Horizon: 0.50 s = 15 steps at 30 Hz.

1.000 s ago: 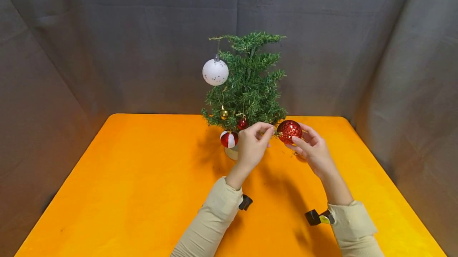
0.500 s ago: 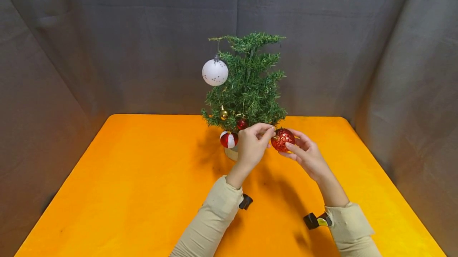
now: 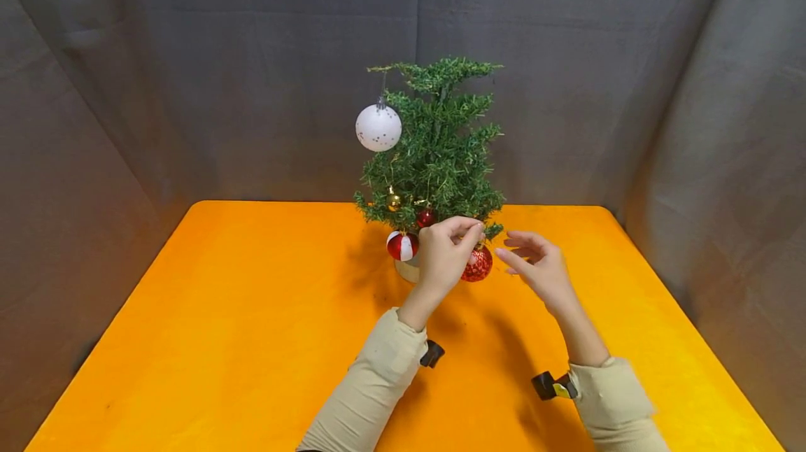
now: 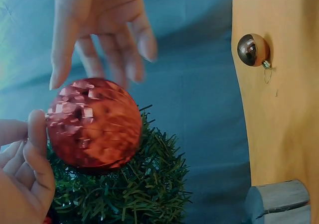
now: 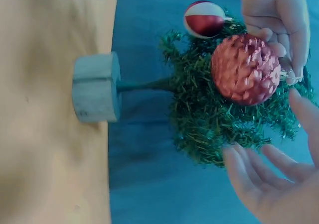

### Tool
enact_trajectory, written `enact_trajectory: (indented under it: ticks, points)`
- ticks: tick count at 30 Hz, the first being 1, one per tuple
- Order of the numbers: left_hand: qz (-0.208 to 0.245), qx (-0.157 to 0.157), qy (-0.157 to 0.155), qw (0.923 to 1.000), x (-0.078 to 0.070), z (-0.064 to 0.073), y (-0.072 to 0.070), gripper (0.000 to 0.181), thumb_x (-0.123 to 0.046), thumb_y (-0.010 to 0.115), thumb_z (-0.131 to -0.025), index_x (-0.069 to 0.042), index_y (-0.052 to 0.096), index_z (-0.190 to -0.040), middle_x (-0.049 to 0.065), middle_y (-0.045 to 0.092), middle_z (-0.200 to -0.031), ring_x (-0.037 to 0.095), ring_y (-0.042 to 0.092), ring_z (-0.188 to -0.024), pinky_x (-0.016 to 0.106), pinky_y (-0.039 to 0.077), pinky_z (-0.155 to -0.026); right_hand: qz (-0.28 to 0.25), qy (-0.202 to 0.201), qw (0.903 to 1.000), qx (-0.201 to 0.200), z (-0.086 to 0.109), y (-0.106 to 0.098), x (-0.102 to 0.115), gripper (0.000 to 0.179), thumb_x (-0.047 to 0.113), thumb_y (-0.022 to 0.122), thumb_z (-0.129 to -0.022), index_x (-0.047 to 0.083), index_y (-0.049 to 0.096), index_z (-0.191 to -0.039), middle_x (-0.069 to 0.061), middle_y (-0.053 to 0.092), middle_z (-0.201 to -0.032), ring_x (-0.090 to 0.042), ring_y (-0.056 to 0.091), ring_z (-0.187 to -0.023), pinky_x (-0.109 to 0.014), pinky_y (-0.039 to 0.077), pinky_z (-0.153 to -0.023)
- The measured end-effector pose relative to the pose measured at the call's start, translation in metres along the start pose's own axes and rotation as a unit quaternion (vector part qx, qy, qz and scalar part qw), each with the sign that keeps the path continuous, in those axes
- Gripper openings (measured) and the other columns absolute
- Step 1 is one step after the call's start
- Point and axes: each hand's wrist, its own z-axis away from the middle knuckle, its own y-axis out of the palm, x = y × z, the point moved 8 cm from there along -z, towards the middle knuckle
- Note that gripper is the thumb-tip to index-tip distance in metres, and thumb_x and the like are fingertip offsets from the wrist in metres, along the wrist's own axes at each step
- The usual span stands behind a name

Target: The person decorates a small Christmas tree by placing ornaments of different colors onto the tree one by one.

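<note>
A shiny red textured bauble [image 3: 476, 264] hangs just below the fingertips of my left hand [image 3: 442, 250], in front of the tree's lower right side. My left thumb and forefinger pinch at its top, where the hanging loop is; the loop is barely visible, and whether a branch tip is also pinched I cannot tell. Off to the right, my right hand [image 3: 543, 271] has its fingers spread, apart from the bauble and holding nothing. Behind stands a small green artificial Christmas tree [image 3: 441, 151]. In the right wrist view the bauble [image 5: 246, 69] is in front of the branches.
A white bauble [image 3: 378, 127] hangs from the upper left branch. Lower down are a small gold bauble [image 3: 393, 200], a small red one [image 3: 425, 217] and a red-and-white one [image 3: 402, 245]. Another gold bauble [image 4: 253, 50] lies on the orange table [image 3: 252, 312], near the tree's round base [image 5: 95, 87].
My right hand has brought the red bauble left and down to my left fingers, then let go of it. The bauble now hangs below my left hand, which has stayed almost still.
</note>
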Motion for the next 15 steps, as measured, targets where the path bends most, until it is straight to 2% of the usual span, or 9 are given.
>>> enact_trajectory:
  ticks: [3, 4, 5, 6, 7, 9, 12, 14, 15]
  points:
    - [-0.002, -0.001, -0.002, 1.0000, 0.000, 0.000, 0.000, 0.014, -0.012, 0.060, -0.086, -0.001, 0.069, -0.086, 0.005, 0.067, -0.073, 0.005, 0.052, -0.042, 0.020, 0.040, -0.038, 0.042, -0.057, 0.9953, -0.066, -0.024, -0.024, -0.062, 0.037, 0.023, 0.070, -0.078, 0.014, 0.062, -0.114, -0.008, 0.061, -0.103, -0.020, 0.054, -0.056, -0.031, 0.038, -0.033]
    - [-0.001, 0.000, -0.003, 1.0000, 0.001, 0.000, 0.000, 0.014, -0.012, 0.060, -0.086, -0.002, 0.069, -0.086, 0.005, 0.067, -0.072, 0.005, 0.052, -0.042, 0.020, 0.040, -0.038, 0.051, -0.086, 0.9924, -0.072, -0.030, -0.027, -0.076, 0.035, 0.022, 0.070, -0.078, 0.017, 0.063, -0.112, -0.006, 0.061, -0.102, -0.019, 0.054, -0.055, -0.030, 0.034, -0.030]
    - [0.001, 0.002, -0.005, 1.0000, 0.001, 0.000, 0.000, 0.014, -0.012, 0.060, -0.086, -0.001, 0.069, -0.086, 0.006, 0.067, -0.072, 0.006, 0.052, -0.042, 0.020, 0.041, -0.038, 0.053, -0.112, 0.9900, -0.068, -0.034, -0.027, -0.078, 0.034, 0.020, 0.071, -0.078, 0.017, 0.064, -0.111, -0.005, 0.062, -0.102, -0.018, 0.055, -0.056, -0.029, 0.034, -0.030]
    - [0.003, 0.004, -0.006, 1.0000, 0.001, 0.000, 0.000, 0.015, -0.012, 0.059, -0.087, -0.001, 0.069, -0.086, 0.006, 0.066, -0.071, 0.006, 0.053, -0.042, 0.020, 0.041, -0.038, 0.055, -0.124, 0.9890, -0.059, -0.031, -0.019, -0.057, 0.032, 0.015, 0.070, -0.078, 0.013, 0.064, -0.110, -0.007, 0.062, -0.101, -0.019, 0.056, -0.059, -0.029, 0.038, -0.035]
    - [0.004, 0.005, -0.007, 1.0000, 0.001, -0.001, 0.001, 0.015, -0.012, 0.059, -0.087, -0.001, 0.069, -0.087, 0.006, 0.066, -0.071, 0.006, 0.053, -0.043, 0.020, 0.041, -0.039, 0.058, -0.137, 0.9875, -0.052, -0.024, -0.010, -0.025, 0.029, 0.009, 0.069, -0.078, 0.008, 0.065, -0.107, -0.010, 0.063, -0.099, -0.020, 0.057, -0.063, -0.026, 0.041, -0.039]
    - [0.006, 0.008, -0.013, 0.9999, 0.002, -0.001, 0.001, 0.015, -0.012, 0.059, -0.087, 0.000, 0.069, -0.087, 0.006, 0.066, -0.069, 0.006, 0.053, -0.043, 0.020, 0.042, -0.039, 0.069, -0.155, 0.9845, -0.043, -0.008, 0.009, 0.044, 0.024, 0.000, 0.068, -0.077, -0.002, 0.065, -0.101, -0.016, 0.064, -0.095, -0.014, 0.059, -0.073, -0.022, 0.046, -0.052]
    - [0.006, 0.012, -0.017, 0.9998, 0.001, 0.000, 0.002, 0.016, -0.012, 0.059, -0.087, 0.001, 0.068, -0.088, 0.006, 0.065, -0.068, 0.006, 0.054, -0.043, 0.020, 0.042, -0.039, 0.082, -0.147, 0.9849, -0.042, 0.017, 0.033, 0.136, 0.019, -0.011, 0.065, -0.074, -0.014, 0.062, -0.092, -0.026, 0.062, -0.086, -0.009, 0.059, -0.077, -0.020, 0.047, -0.070]
    - [0.006, 0.012, -0.016, 0.9998, 0.000, 0.000, 0.002, 0.016, -0.012, 0.059, -0.086, 0.002, 0.068, -0.089, 0.006, 0.064, -0.066, 0.007, 0.054, -0.044, 0.020, 0.042, -0.039, 0.073, -0.153, 0.9846, -0.042, 0.018, 0.035, 0.142, 0.018, -0.013, 0.064, -0.074, -0.016, 0.061, -0.092, -0.027, 0.062, -0.081, 0.000, 0.057, -0.074, -0.016, 0.046, -0.068]
    - [0.007, 0.012, -0.013, 0.9998, -0.001, 0.000, 0.002, 0.017, -0.012, 0.059, -0.087, 0.002, 0.068, -0.089, 0.006, 0.064, -0.065, 0.007, 0.054, -0.044, 0.020, 0.042, -0.039, 0.069, -0.153, 0.9850, -0.042, 0.018, 0.036, 0.142, 0.018, -0.013, 0.064, -0.074, -0.016, 0.061, -0.092, -0.027, 0.062, -0.080, -0.001, 0.058, -0.073, -0.016, 0.046, -0.068]
